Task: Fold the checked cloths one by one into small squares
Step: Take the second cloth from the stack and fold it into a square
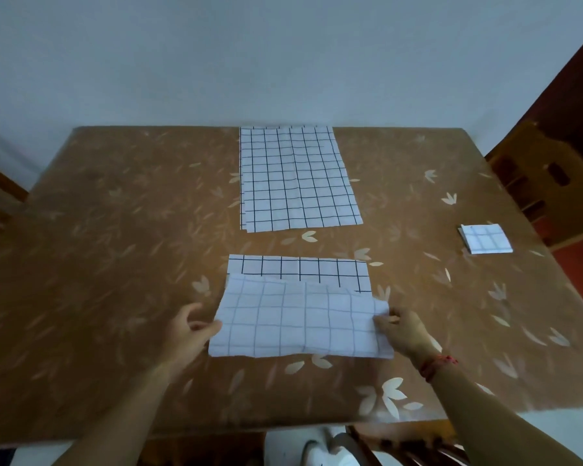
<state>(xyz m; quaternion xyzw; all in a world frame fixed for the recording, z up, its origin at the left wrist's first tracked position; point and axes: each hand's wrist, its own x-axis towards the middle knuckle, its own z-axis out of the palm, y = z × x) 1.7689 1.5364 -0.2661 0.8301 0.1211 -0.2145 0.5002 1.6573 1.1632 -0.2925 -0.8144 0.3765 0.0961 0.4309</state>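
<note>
Checked cloths are partly done: one folded square (pixel 485 238) lies far right on the table (pixel 115 230), my left hand (pixel 186 331) and right hand (pixel 401 327) pinch the near cloth (pixel 300 317) by its corners, seemingly mid first fold, and a flat pile (pixel 297 176) waits behind.

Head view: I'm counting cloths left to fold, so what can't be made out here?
Far stack: head view; top cloth hides how many lie beneath, one extra edge peeks out.
Folded square: head view; too small to count layers.
Cloth being folded: head view; its lifted flap hides the part beneath; left hand and right hand cover the pinched edges.
</note>
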